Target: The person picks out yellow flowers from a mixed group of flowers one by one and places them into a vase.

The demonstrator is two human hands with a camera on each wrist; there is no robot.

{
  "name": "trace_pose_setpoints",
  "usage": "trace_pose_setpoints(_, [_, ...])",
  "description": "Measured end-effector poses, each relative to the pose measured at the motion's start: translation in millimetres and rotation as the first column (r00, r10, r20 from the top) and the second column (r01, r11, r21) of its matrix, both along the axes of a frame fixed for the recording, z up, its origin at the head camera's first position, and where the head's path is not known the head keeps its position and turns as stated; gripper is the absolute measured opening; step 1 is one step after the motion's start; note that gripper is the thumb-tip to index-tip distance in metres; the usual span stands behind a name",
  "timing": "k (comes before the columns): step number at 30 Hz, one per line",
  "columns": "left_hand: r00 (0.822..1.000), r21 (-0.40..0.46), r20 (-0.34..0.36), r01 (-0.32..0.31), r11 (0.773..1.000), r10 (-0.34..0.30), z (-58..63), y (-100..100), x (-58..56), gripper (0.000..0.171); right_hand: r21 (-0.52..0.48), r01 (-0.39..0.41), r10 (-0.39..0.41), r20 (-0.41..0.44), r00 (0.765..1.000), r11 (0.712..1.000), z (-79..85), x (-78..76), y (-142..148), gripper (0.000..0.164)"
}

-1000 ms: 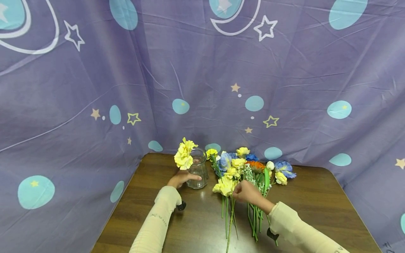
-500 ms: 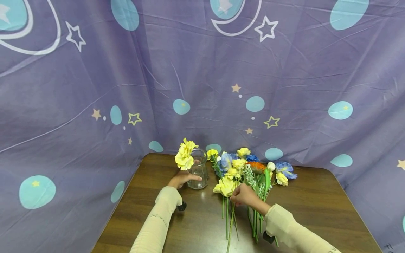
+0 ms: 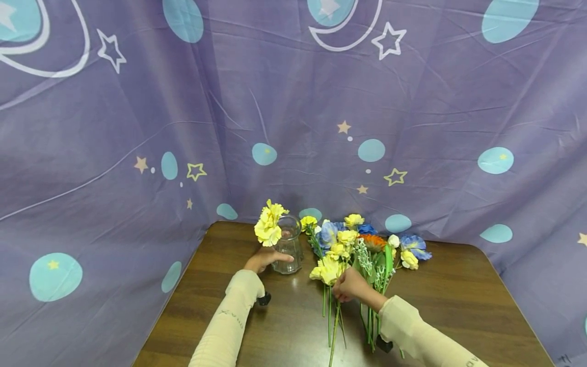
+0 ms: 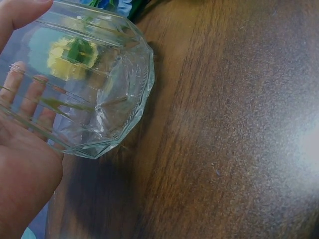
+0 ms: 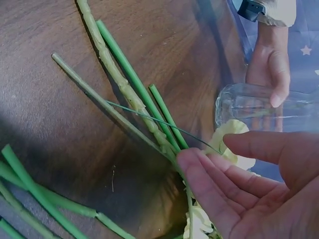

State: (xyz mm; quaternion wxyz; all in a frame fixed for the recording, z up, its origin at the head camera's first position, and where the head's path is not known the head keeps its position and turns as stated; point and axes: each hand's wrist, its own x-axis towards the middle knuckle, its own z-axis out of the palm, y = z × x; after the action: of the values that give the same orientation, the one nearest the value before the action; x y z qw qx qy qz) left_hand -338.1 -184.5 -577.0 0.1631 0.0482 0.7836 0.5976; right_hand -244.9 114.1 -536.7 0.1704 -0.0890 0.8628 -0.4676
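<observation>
The frilly yellow flower (image 3: 327, 270) lies on the wooden table (image 3: 197, 316), its bloom towards the purple curtain (image 3: 298, 102) and its stem apparently running lengthwise towards the person. The right hand (image 3: 350, 285) has just slipped a little lower, from beside the bloom to the stems (image 5: 119, 74) below, fingers laid loosely against them, thumb apart, so I'd judge the flower reached but not yet taken up. Over to its left, the left hand (image 3: 268, 259) holds the upright glass vase (image 3: 293, 247), another yellow bloom (image 3: 268, 227) leaning over the rim.
</observation>
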Motion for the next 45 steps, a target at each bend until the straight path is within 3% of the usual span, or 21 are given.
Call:
trace_pose_setpoints(5, [1.0,-0.015,-0.001,-0.005,1.0,0.005,0.3,0,1.0,0.078,0.002,0.066,-0.067,0.018,0.998,0.998,-3.0,-2.5,-8,0.011])
trace_pose_setpoints(12, [0.998,-0.059,0.035,-0.059,0.997,0.061,1.7,-1,1.9,0.08,-0.006,0.129,-0.128,0.064,0.99,0.992,-1.9,-4.9,-20,0.01])
trace_pose_setpoints(18, [0.999,-0.001,0.017,-0.036,0.999,0.036,1.0,-1,-0.9,0.078,-0.036,0.137,-0.133,0.089,0.987,0.99,-1.3,-8.0,-24,0.01])
trace_pose_setpoints(23, [0.998,-0.032,0.031,-0.062,0.998,0.063,0.2,-2,-1.4,0.072,-0.065,0.148,-0.14,0.115,0.983,0.987,-1.4,-9.2,-27,0.011])
trace_pose_setpoints(30, [1.0,-0.004,0.011,-0.015,1.0,0.015,0.3,-1,-1.5,0.075,-0.084,0.175,-0.162,0.146,0.976,0.981,-6.9,-8.5,-34,0.012])
trace_pose_setpoints(36, [0.999,-0.089,0.037,-0.035,0.995,0.038,3.4,0,1.3,0.085,-0.126,0.199,-0.174,0.188,0.967,0.972,-6.9,-9.7,-37,0.011])
trace_pose_setpoints(42, [1.0,0.027,-0.021,0.008,1.0,-0.007,0.0,0,-2.8,0.084,-0.169,0.192,-0.156,0.208,0.966,0.967,-2.1,-10.1,-38,0.011])
trace_pose_setpoints(45, [1.0,-0.003,-0.007,-0.019,1.0,0.019,-1.4,-1,-2.3,0.073,-0.189,0.189,-0.149,0.209,0.967,0.964,1.7,-10.0,-39,0.011])
